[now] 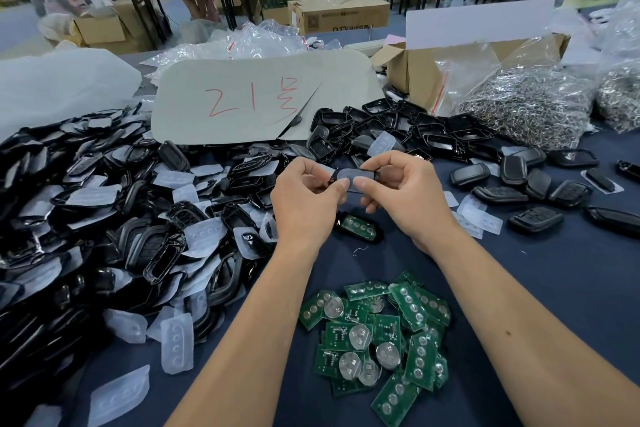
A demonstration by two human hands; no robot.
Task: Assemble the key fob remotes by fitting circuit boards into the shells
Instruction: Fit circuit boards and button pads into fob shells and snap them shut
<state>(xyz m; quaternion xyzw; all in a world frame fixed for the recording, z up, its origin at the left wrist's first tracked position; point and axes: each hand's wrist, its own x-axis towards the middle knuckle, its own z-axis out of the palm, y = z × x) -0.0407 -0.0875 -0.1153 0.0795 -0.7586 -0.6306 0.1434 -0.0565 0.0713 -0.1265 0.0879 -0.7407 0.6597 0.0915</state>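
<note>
A black shell (353, 174) with a translucent button pad pressed into it sits lifted above the blue table (554, 288), pinched between the left hand (304, 199) and right hand (403, 191). Just below lies a shell already holding a circuit board (356, 226); finished fobs (535, 218) rest right. Most loose boards (377, 336) near, and the shell heap (104, 218) left, remain.

Shell pile (104, 218) lies left of the hands, circuit boards (377, 340) below them, finished fobs (540, 191) right, cardboard box (450, 62) behind.
</note>
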